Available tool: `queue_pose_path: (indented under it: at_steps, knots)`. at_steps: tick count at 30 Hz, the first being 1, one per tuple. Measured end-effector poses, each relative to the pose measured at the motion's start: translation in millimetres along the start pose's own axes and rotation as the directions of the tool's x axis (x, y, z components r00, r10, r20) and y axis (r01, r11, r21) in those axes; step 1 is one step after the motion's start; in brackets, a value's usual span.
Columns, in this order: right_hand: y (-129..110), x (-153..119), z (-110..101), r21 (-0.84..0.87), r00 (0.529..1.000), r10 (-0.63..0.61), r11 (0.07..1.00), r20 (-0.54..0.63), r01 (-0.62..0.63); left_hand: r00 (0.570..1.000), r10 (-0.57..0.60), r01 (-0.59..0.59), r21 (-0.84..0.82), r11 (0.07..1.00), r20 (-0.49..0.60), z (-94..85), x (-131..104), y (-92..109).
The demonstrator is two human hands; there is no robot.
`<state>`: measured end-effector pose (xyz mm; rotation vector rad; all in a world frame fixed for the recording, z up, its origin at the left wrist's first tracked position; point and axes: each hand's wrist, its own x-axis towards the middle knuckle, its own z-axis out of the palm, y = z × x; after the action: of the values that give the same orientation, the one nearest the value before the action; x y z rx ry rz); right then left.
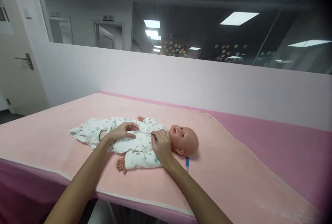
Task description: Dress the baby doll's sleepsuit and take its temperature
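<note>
A baby doll (184,141) lies on its back, its head toward the right. It wears a white onesie (145,160) with small green and dark prints, and its legs are mostly covered by the cloth at the left. My left hand (123,131) rests over the doll's belly, thumb and fingers apart, with nothing visible between them. My right hand (163,145) is at the doll's upper chest near the neck, its fingers curled on the front edge of the onesie. The fingertips of the right hand are partly hidden.
A pink blanket (228,168) covers the table under the doll. Beside the doll's head lies a slim thing with a blue end (187,161), partly behind my right forearm. A white wall (181,82) with a window above stands behind the table. A door (20,58) is at the left.
</note>
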<state>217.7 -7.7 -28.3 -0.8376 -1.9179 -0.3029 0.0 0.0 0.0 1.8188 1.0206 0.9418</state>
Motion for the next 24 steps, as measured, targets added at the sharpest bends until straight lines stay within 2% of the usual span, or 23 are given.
queue_pose_path:
  at_steps: [10,24]
  knots:
    - [-0.2,0.0,0.8,0.012,1.0,-0.003,1.0,-0.008,0.003,1.0,-0.015,0.015,-0.039,0.999,-0.002,-0.3,-0.7,-0.6]
    - [-1.2,-0.6,0.1,0.029,0.998,0.003,1.0,-0.063,-0.001,1.0,-0.021,0.021,-0.007,1.0,-0.017,1.2,-1.0,0.8]
